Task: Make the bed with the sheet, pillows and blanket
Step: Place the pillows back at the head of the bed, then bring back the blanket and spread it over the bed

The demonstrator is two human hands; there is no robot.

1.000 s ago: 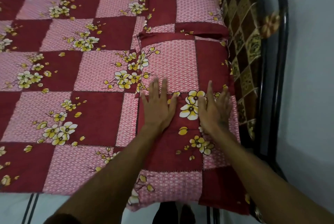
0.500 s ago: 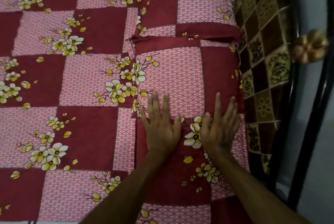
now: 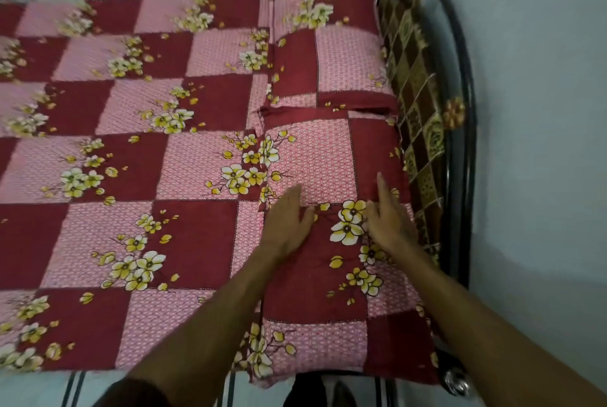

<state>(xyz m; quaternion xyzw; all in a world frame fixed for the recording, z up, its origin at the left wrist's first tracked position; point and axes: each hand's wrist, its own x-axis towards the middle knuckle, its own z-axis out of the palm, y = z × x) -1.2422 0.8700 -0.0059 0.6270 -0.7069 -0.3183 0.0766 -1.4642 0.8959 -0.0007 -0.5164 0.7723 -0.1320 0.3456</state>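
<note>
A red and pink checked sheet (image 3: 138, 157) with yellow flowers covers the bed. Two pillows in the same fabric lie at the right end: the near pillow (image 3: 328, 242) and the far pillow (image 3: 331, 55) behind it. My left hand (image 3: 289, 222) hovers at the near pillow's left side with straight fingers. Over the pillow's right part, my right hand (image 3: 387, 219) has its fingers loose and spread. Neither hand holds anything. A brown and gold patterned blanket (image 3: 417, 104) hangs along the headboard.
A dark metal bed frame (image 3: 466, 130) curves round the right end, close to a pale wall (image 3: 542, 143). A white mattress with dark stripes (image 3: 42, 387) shows past the sheet's near edge and far edge.
Both hands have lifted off the near pillow, where they lay flat before, and now tilt and blur. The camera has pulled back, so more of the bed shows.
</note>
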